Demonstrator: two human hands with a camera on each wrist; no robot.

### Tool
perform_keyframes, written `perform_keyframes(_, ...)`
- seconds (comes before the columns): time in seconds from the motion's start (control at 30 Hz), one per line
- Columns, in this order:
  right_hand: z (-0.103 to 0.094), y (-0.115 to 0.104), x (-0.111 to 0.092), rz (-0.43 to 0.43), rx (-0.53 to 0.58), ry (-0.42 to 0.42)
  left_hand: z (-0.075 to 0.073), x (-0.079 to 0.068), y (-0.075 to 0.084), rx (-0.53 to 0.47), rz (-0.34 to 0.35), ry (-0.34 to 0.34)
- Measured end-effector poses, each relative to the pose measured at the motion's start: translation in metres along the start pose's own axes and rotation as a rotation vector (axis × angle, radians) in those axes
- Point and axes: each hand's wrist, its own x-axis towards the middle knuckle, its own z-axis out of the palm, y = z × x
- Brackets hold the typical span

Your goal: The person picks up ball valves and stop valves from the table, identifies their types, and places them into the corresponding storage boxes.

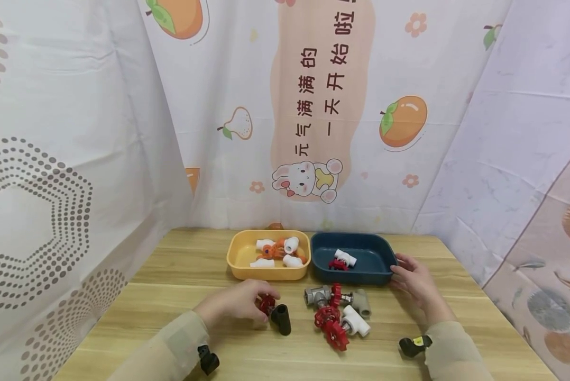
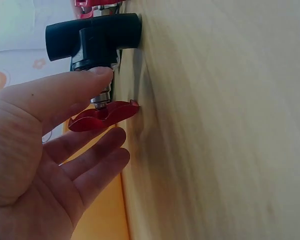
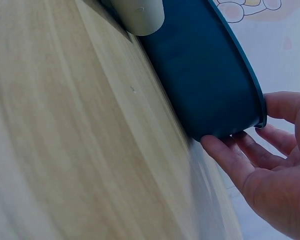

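My left hand (image 1: 235,302) is at a black tee-shaped stop valve (image 1: 281,318) with a red handwheel (image 2: 102,119). In the left wrist view, the thumb lies over its metal neck and the other fingers curve beneath the wheel; the index finger is partly hidden. The valve's black body (image 2: 97,36) lies close to the tabletop. Over on the right, my right hand (image 1: 419,288) holds the near right corner of a dark blue tray (image 1: 373,259). Its thumb is at the rim and its fingers (image 3: 230,157) are against the outer wall. Inside the tray sits a white valve (image 1: 346,257) with a red wheel.
Beside the blue tray stands a yellow tray (image 1: 268,273) holding several white and orange fittings. In front of the trays lies a cluster of red-wheeled valves (image 1: 330,323) with grey and white bodies. A patterned curtain (image 1: 228,174) hangs behind the wooden table (image 1: 171,275).
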Motion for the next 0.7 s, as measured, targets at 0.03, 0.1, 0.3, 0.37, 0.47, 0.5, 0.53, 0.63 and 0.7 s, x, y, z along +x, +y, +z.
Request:
perform_keyframes(0.03,0.0001,0.0000,0.0002,0.002,0.001,-0.001,0.0002,-0.0002,0.0005,-0.004,-0.003,-0.001)
perform_keyframes(0.1,-0.0001,-0.0001,0.0006,0.006,0.001,0.001,0.0005,-0.0005,0.0016,-0.011,-0.007,-0.002)
perform_keyframes(0.3,-0.0001,-0.0006,0.0011,0.009,-0.008,0.003,0.0031,-0.0005,0.0020,-0.035,0.011,0.008)
perform_keyframes(0.37,0.0002,-0.0009,0.0008,0.012,-0.008,0.002,0.0040,-0.0002,0.0016,-0.046,0.018,0.012)
perform_keyframes(0.47,0.0005,-0.0013,0.0002,0.020,-0.004,0.003,0.0054,0.0003,0.0007,-0.060,0.027,0.017)
perform_keyframes(0.5,0.0005,-0.0014,0.0001,0.022,-0.004,0.003,0.0057,0.0006,0.0006,-0.066,0.028,0.017)
perform_keyframes(0.53,0.0005,-0.0015,-0.0001,0.023,-0.003,0.002,0.0061,0.0008,0.0003,-0.067,0.032,0.018)
perform_keyframes(0.63,0.0007,-0.0016,-0.0003,0.025,-0.001,0.001,0.0075,0.0015,-0.0006,-0.065,0.039,0.022)
perform_keyframes(0.7,0.0007,-0.0015,-0.0005,0.025,-0.001,-0.001,0.0085,0.0016,-0.0012,-0.061,0.035,0.023)
